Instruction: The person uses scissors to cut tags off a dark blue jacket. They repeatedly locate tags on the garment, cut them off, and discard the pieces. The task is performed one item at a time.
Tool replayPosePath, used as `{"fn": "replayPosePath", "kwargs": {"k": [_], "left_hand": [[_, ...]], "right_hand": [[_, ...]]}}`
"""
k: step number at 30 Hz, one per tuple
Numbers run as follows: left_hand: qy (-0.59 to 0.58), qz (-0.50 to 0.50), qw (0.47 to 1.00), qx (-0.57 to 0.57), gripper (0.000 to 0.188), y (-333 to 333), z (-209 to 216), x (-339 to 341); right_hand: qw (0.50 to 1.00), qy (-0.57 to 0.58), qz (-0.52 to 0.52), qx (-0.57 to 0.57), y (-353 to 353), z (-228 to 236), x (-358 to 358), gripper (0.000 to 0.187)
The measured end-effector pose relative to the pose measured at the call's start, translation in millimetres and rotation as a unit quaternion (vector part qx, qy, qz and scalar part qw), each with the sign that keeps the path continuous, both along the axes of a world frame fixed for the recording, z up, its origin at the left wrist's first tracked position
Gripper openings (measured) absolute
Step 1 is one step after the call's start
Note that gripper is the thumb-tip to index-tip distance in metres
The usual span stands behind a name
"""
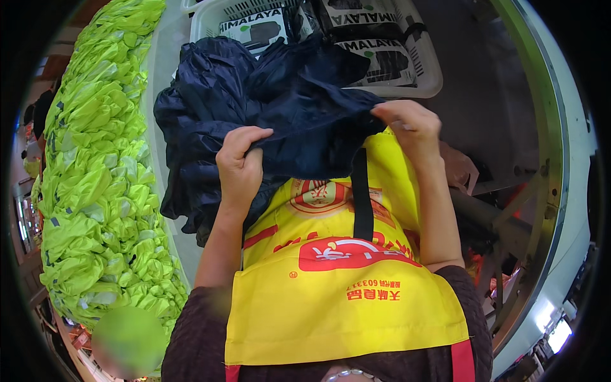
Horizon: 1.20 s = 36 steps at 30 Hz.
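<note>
A crumpled dark navy garment [210,95] of thin, shiny fabric spreads over the table in front of me and hangs toward my apron. My left hand [240,159] pinches its near edge between thumb and fingers. At the right end of that edge, my right hand [410,127] grips the cloth, with the fingers curled in. Between the two hands the edge is stretched nearly straight. The garment's exact kind is hidden by its folds.
Beyond the garment stands a white plastic basket [433,75] with several flat printed packages [385,63]. A long heap of bright yellow-green garments [102,184] runs along the left. I wear a yellow apron [344,318]. A curved metal edge [552,191] borders the right side.
</note>
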<state>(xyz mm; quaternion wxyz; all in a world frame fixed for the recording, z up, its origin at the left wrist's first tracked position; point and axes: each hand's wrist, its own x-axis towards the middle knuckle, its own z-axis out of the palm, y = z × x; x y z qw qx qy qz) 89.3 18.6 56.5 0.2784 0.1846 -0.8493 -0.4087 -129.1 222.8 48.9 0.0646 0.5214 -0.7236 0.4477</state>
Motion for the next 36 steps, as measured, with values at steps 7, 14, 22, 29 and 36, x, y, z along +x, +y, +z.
{"fn": "replayPosePath", "kwargs": {"k": [7, 14, 22, 29, 36], "left_hand": [[-0.042, 0.010, 0.998, -0.042, 0.029, -3, 2, 11], [-0.021, -0.007, 0.946, -0.324, 0.032, 20, 29, 3], [-0.226, -0.164, 0.903, -0.327, 0.049, 11, 14, -41], [-0.121, -0.306, 0.923, 0.197, 0.011, -77, 40, -51], [-0.158, -0.238, 0.847, 0.449, 0.021, -60, 11, -48]], "right_hand": [[0.991, -0.088, 0.080, 0.068, 30, 8, 13, 0.024], [0.957, -0.188, 0.137, 0.173, 7, -38, 24, 0.022], [0.885, -0.436, 0.126, 0.108, -1, -34, -3, 0.014], [0.822, -0.568, 0.033, 0.039, -3, -34, -5, 0.035], [0.808, -0.588, 0.000, 0.039, -8, -33, -4, 0.033]]}}
